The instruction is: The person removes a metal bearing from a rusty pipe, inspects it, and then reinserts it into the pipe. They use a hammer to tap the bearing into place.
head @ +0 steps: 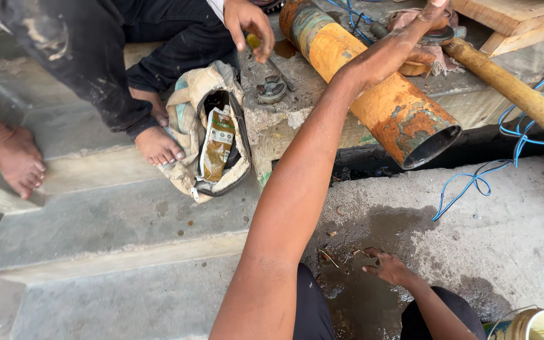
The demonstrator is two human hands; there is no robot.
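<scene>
Rusted orange pipe (379, 94) lies slanted across the edge of a concrete ledge (297, 126), its open dark end overhanging the gap below, so the bore faces the wearer. Left hand (432, 16) is extended far forward at full arm's reach and rests against the far side of the pipe near a cloth-wrapped round fitting (439, 34); whether its fingers are closed on anything cannot be told, since the hand is cut off by the frame edge. Right hand (388, 267) lies low on the wet concrete floor (473, 239), fingers spread and flat, holding nothing, apparently as a brace. A second person's hand (247, 22) grips a yellow-handled screwdriver (266, 53) above a small round metal part (272, 88) on the ledge. An open canvas tool bag (212, 135) sits beside that person's bare foot (155, 145). A wooden handle (511, 88) and loose blue wire (511, 132) crowd the pipe's right side.
</scene>
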